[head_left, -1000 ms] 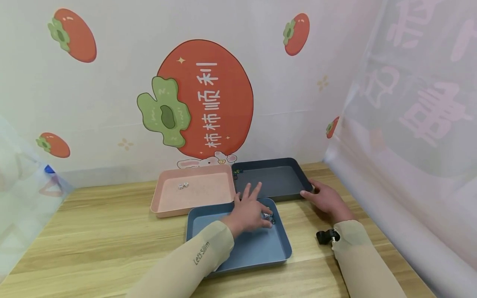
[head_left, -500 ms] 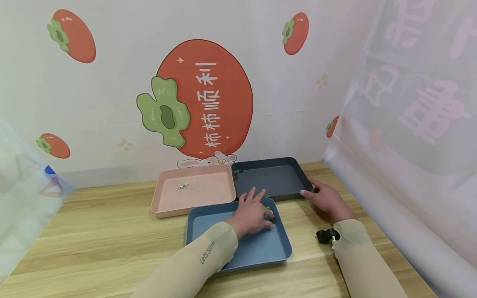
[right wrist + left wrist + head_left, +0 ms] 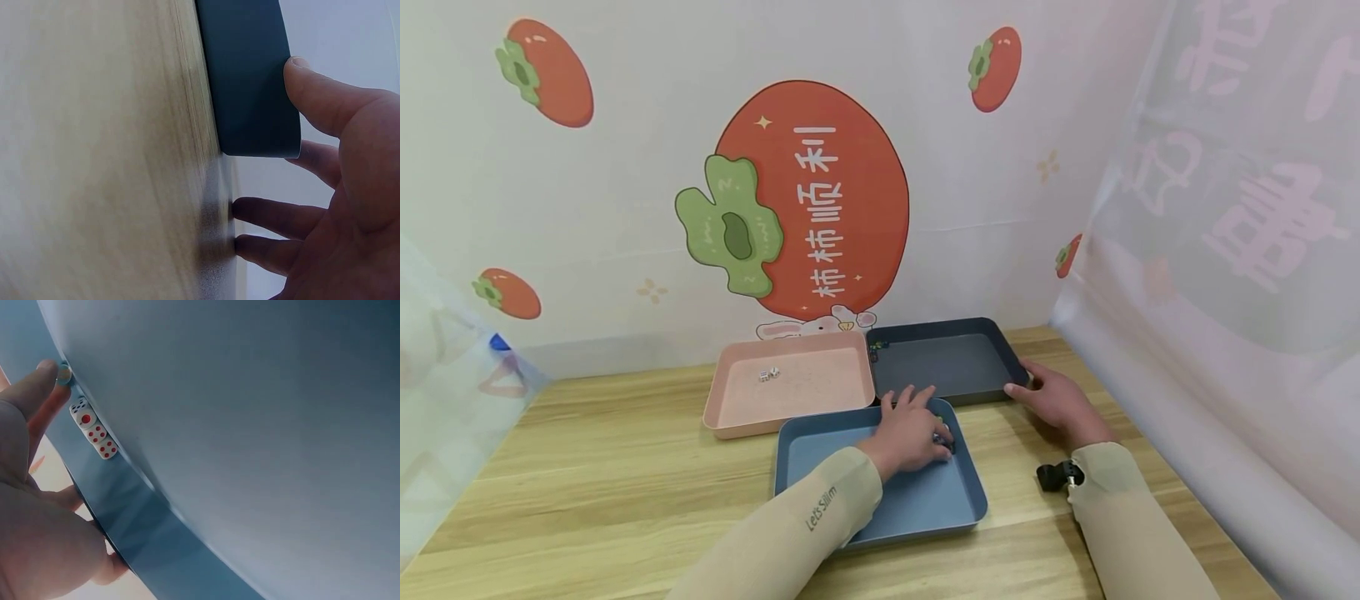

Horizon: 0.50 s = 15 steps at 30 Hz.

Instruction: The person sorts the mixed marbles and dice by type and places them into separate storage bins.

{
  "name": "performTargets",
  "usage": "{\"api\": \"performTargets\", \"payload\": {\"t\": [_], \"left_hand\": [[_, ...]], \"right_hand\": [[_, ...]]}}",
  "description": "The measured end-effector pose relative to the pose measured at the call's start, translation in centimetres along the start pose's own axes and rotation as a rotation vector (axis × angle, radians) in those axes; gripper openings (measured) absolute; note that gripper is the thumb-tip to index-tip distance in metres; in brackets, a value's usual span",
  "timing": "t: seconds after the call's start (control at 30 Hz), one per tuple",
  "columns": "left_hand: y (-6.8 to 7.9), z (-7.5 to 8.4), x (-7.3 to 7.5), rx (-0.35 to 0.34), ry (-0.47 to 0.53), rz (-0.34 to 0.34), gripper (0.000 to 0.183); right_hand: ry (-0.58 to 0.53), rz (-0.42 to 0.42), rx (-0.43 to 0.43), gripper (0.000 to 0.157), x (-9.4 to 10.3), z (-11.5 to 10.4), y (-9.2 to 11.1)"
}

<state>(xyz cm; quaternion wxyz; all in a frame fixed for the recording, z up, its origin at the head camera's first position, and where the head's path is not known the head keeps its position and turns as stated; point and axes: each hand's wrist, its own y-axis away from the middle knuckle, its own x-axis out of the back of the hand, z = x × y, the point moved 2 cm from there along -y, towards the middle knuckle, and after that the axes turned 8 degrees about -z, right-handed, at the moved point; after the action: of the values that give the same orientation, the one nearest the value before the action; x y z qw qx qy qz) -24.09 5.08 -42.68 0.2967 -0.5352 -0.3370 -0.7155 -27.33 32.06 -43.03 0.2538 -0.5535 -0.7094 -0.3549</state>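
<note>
In the head view, my left hand (image 3: 910,436) is over the far right part of a blue tray (image 3: 917,521). Its thumb and index finger pinch a small teal, see-through die (image 3: 64,374) against the tray wall, as the left wrist view shows. Beside it, a row of white dice (image 3: 97,434) with red and dark pips lies along that wall. My other left fingers reach over the rim. With its thumb on one wall and index finger round the corner, my right hand (image 3: 1060,402) grips a dark grey tray (image 3: 250,81).
A pink tray (image 3: 737,410) at the back left holds two white dice (image 3: 769,374). Several dark and green dice (image 3: 878,347) sit in the dark tray's left corner. The three trays adjoin on the wooden table (image 3: 610,483). A printed cloth (image 3: 640,208) hangs behind.
My left hand has shifted slightly right and toward me, its thumb and index finger closing on the dice by the wall. The right hand keeps its place on the dark tray.
</note>
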Motion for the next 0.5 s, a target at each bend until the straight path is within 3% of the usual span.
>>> {"api": "performTargets", "payload": {"t": [0.3, 0.5], "left_hand": [[-0.20, 0.64, -0.16, 0.037, -0.029, 0.016, 0.017], [0.02, 0.57, 0.05, 0.024, 0.012, 0.024, 0.014]], "right_hand": [[0.017, 0.001, 0.005, 0.090, 0.09, -0.13, 0.19], [0.014, 0.004, 0.008, 0.090, 0.02, -0.22, 0.16]]}}
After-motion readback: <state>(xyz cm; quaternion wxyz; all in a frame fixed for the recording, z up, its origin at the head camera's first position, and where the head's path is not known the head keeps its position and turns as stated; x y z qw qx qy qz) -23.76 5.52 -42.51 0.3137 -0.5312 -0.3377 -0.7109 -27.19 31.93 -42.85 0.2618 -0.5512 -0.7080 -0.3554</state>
